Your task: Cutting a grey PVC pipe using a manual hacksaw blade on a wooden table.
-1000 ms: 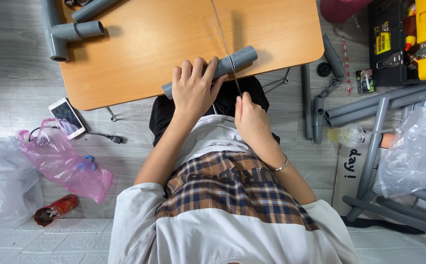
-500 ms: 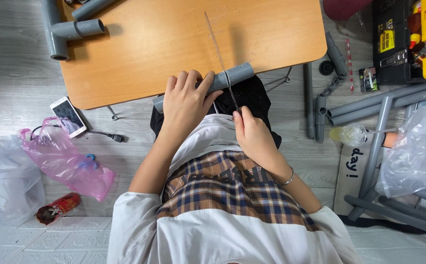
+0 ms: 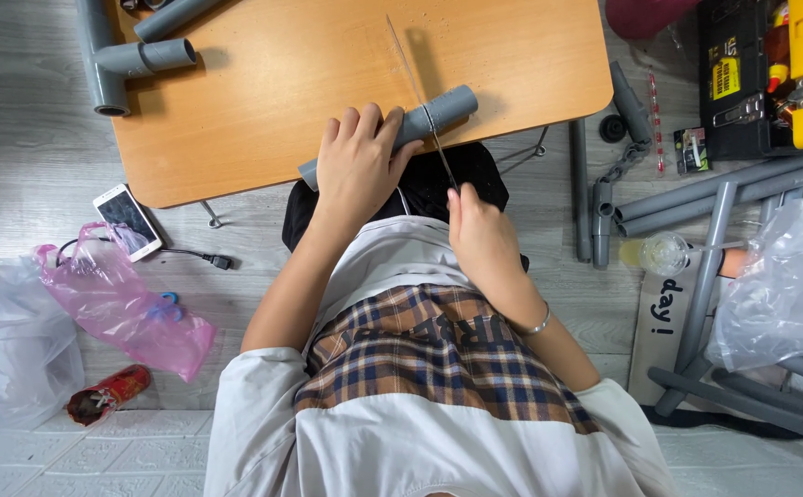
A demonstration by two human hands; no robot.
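A: Where is the pipe (image 3: 438,112)?

B: Under your left hand (image 3: 357,164), which presses flat over it at the table's (image 3: 263,83) near edge; the free end juts out to the right of your fingers.

A: And your right hand (image 3: 481,237)?

B: Closed round the handle of a saw blade (image 3: 415,87), nearer your body. The blade crosses the pipe just right of your left hand and runs on across the table.

A: How far along is the cut?

B: The blade sits on the pipe, yet the pipe appears whole; depth cannot be told. Most of the sawing seems left. Other pipes (image 3: 139,57) lie far left, beyond your left hand.
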